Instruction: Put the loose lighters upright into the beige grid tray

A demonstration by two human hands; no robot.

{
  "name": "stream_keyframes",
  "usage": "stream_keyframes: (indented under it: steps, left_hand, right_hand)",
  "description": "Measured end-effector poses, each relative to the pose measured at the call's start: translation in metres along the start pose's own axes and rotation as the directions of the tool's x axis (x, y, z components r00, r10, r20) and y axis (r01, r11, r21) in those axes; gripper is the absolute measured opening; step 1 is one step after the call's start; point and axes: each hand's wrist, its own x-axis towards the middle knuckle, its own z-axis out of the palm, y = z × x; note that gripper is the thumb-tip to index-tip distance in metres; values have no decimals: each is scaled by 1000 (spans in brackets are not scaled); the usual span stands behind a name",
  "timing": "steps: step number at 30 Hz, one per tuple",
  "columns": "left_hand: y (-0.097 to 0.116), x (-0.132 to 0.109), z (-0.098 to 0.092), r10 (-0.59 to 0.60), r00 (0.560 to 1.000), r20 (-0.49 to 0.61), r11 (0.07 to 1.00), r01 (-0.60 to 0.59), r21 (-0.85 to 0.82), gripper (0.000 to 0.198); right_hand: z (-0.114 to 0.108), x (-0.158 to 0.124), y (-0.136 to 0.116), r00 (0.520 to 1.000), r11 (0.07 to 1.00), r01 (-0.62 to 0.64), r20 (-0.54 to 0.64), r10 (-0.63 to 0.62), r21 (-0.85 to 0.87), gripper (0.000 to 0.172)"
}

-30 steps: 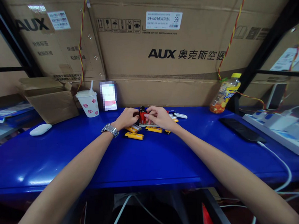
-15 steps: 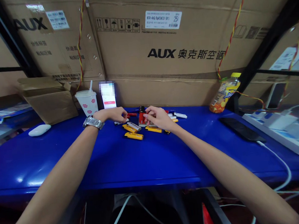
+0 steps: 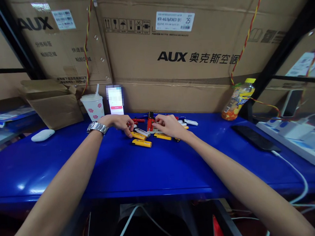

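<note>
My left hand (image 3: 123,124), with a metal watch on its wrist, is at the left end of a group of lighters and has its fingers curled at the end of a yellow lighter (image 3: 138,136). Another yellow lighter (image 3: 142,143) lies nearer the front. A white lighter (image 3: 142,132) rests just behind them. My right hand (image 3: 166,125) has its fingers bent beside red lighters (image 3: 150,122) standing together in the middle; whether it grips one is hidden. Under it lies a yellow lighter (image 3: 162,136). To its right is a white lighter (image 3: 191,122).
Behind stand a patterned cup with a straw (image 3: 93,107), a lit phone (image 3: 115,101) and a paper bag (image 3: 54,109). A white case (image 3: 43,135) lies left. On the right are a drink bottle (image 3: 237,101), a black phone (image 3: 253,137) and a power strip (image 3: 296,144).
My left hand has turned and lowered slightly, its fingers now reaching down to the yellow lighter. My right hand has shifted a little, its fingers still by the red lighters. The view has shifted slightly.
</note>
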Motion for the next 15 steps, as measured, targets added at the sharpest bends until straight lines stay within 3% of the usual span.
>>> stream_keyframes:
  steps: [3,6,11,15]
  left_hand:
    - [2,-5,-3,38,999,9,998,-37,-45,28]
    - [3,-9,-6,63,998,-32,993,-65,-103,28]
    - [7,-15,-5,107,975,-193,950,-157,-270,31]
    - [11,-15,-3,133,923,-361,864,-286,-414,32]
  right_hand:
    - [-8,0,-2,1000,999,-10,19,10,-37,26]
    - [-18,-1,-2,991,993,-44,124,57,-108,33]
    - [-27,-2,1,918,977,-7,387,91,-214,30]
    - [-24,-3,0,884,986,-22,458,95,-163,18]
